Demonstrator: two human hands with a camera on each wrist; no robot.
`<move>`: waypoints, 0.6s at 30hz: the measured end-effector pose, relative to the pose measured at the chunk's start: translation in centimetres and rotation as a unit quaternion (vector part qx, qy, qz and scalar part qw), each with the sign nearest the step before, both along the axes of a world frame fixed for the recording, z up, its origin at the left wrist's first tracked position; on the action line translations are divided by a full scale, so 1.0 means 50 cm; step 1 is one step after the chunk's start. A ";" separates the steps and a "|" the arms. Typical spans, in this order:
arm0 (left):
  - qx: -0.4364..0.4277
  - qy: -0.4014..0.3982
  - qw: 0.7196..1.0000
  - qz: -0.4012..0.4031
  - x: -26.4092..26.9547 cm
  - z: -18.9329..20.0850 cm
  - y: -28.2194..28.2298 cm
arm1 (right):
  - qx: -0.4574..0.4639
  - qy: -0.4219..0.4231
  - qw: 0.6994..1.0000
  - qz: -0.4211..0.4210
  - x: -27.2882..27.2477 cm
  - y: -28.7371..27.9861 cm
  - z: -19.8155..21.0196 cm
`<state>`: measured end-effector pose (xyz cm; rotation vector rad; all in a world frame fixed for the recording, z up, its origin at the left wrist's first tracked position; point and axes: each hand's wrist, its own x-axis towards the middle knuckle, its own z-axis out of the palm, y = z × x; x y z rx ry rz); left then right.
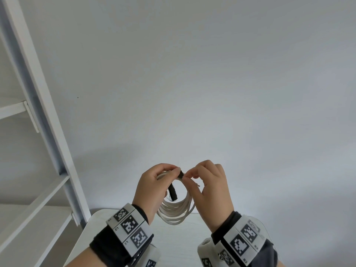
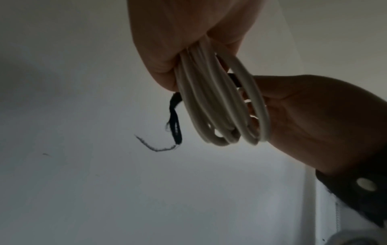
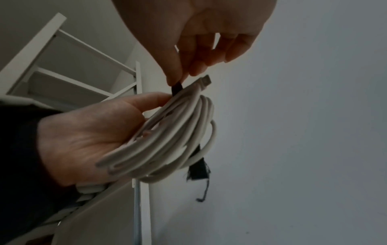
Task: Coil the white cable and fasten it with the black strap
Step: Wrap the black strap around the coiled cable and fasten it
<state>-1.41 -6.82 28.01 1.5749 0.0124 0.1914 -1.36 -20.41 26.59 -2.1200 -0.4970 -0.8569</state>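
The white cable point(image 1: 176, 210) is wound into a coil of several loops and held up in the air above the table. My left hand point(image 1: 175, 170) grips the coil's top, fingers curled round the loops point(image 2: 220, 106). The black strap point(image 1: 173, 192) runs through the coil; its frayed lower end point(image 3: 199, 169) hangs free. My right hand point(image 1: 187, 175) pinches the strap's upper end point(image 3: 177, 87) between thumb and forefinger, right beside the left thumb. A cable plug point(image 3: 206, 80) sticks out by that pinch.
A white table point(image 1: 183, 239) lies under the hands. A white shelf frame point(image 1: 44, 116) with slanted posts stands at the left. A plain pale wall point(image 1: 212, 83) fills the view behind.
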 end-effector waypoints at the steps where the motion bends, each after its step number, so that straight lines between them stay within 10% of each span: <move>1: 0.001 -0.001 1.000 -0.001 0.001 0.001 -0.002 | -0.021 -0.015 1.000 -0.008 -0.003 0.003 0.000; 13: -0.019 0.017 0.999 -0.030 0.007 -0.003 -0.005 | -0.078 -0.016 0.996 -0.043 0.005 0.012 -0.028; 18: 0.006 0.006 0.999 -0.033 0.015 -0.004 0.004 | 0.253 0.116 0.955 0.104 -0.009 -0.002 -0.019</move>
